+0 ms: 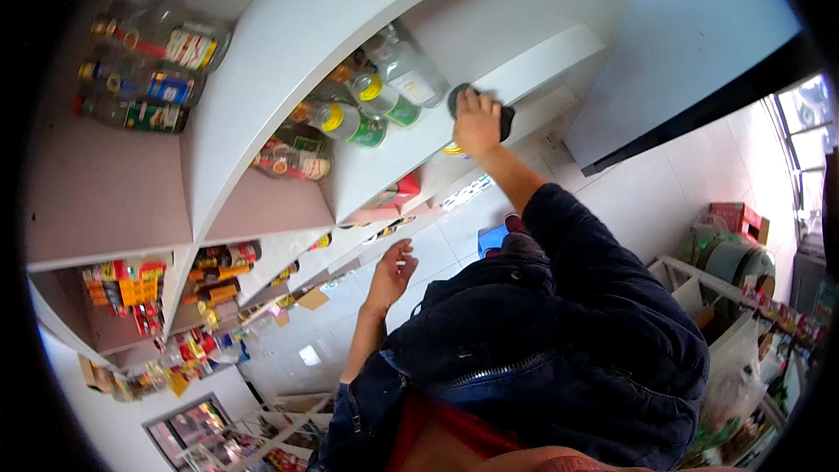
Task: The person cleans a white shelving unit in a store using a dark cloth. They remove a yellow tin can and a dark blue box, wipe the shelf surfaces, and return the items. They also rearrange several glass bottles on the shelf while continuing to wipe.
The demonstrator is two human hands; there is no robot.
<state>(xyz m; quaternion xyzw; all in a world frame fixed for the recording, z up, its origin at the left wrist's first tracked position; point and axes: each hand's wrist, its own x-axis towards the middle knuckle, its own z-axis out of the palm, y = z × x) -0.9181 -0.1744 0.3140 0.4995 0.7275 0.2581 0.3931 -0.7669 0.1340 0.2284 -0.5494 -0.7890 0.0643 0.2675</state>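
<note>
My right hand [477,123] is pressed on a dark cloth [507,122] at the front edge of a white shelf board [537,64]. The cloth shows on both sides of the fingers. Just left of it stands a clear glass bottle [414,75] with a white label, beside green-labelled bottles [364,128] with yellow bands. Lower down, my left hand [392,278] hangs in the air in front of the shelves, fingers loosely curled and apart, holding nothing.
More bottles [187,46] stand in the compartment at the upper left. Packaged goods [134,292] fill shelves at the lower left. A blue plastic stool [491,239] is on the tiled floor [419,252] by my feet. A pale cabinet panel [695,59] rises at the right.
</note>
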